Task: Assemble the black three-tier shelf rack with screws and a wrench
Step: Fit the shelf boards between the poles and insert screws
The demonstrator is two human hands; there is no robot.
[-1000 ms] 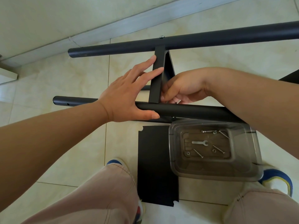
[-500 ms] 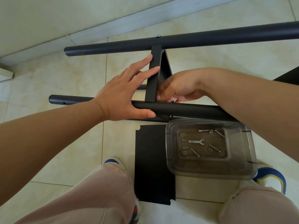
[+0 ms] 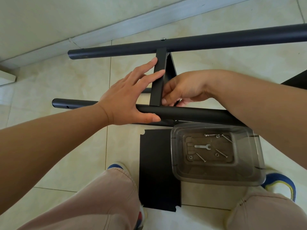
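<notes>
no readable text, labels, brands or numbers anywhere in view

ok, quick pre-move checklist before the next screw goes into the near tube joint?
1. Crosspiece seated against near tube: ok, its end meets the tube.
2. Left hand steadying the frame: ok, thumb under the near tube, straight fingers against the crosspiece.
3. Right hand grip: fingers curled at the crosspiece's lower end; whether it holds a screw, cannot tell.
4. Far tube joint fastened: ok, a screw head shows on top.
5. Wrench to hand: not ok, lying in the clear container.
6. Spare screws: ok, several in the container.
</notes>
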